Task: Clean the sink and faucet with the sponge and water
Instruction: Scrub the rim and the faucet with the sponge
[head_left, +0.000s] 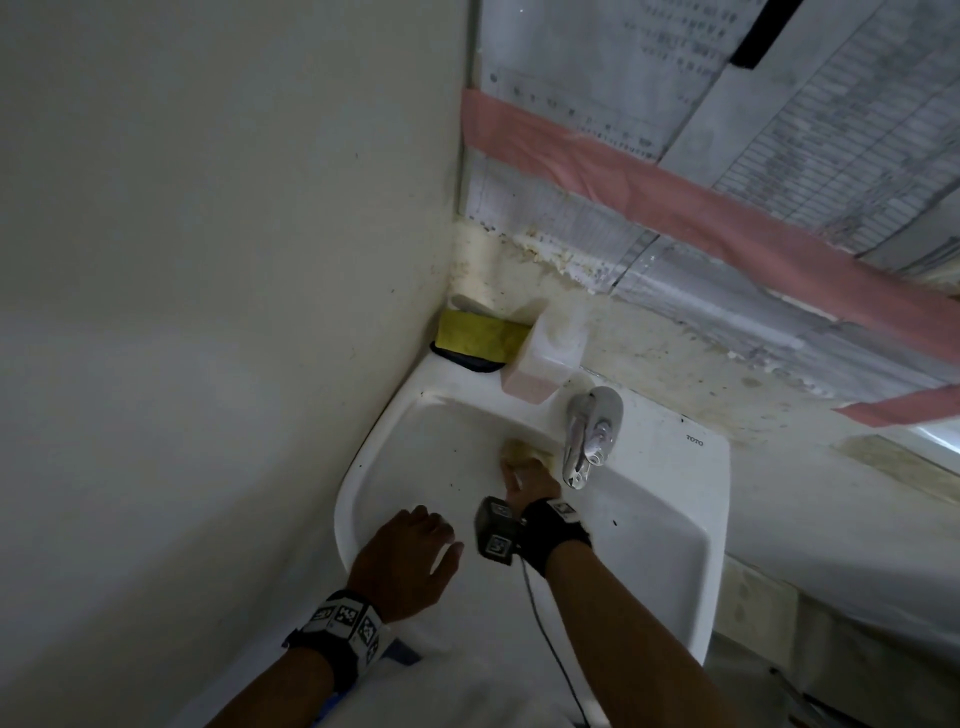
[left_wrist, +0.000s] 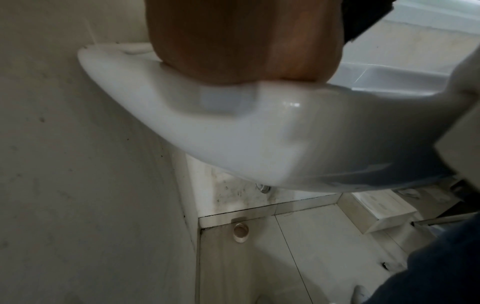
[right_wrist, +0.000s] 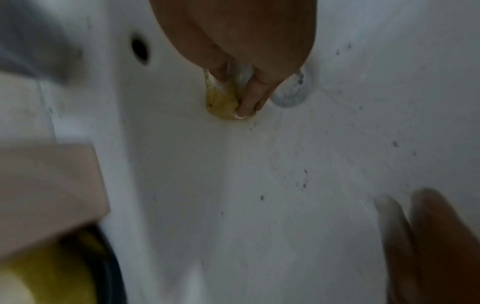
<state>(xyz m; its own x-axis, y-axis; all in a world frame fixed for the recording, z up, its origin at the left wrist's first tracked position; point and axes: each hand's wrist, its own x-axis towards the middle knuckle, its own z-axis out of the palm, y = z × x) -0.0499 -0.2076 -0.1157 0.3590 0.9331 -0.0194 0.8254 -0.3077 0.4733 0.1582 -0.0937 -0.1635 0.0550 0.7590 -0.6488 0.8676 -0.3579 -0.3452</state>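
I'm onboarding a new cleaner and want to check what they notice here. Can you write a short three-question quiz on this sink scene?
1. True or false: the right hand presses the sponge against the basin wall of the sink.
2. Where does the left hand rest? A) on the faucet B) on the sink's front rim C) on the soap bottle
3. Fill in: the dark specks lie scattered inside the ____.

Key: 1 true; 2 B; 3 basin.
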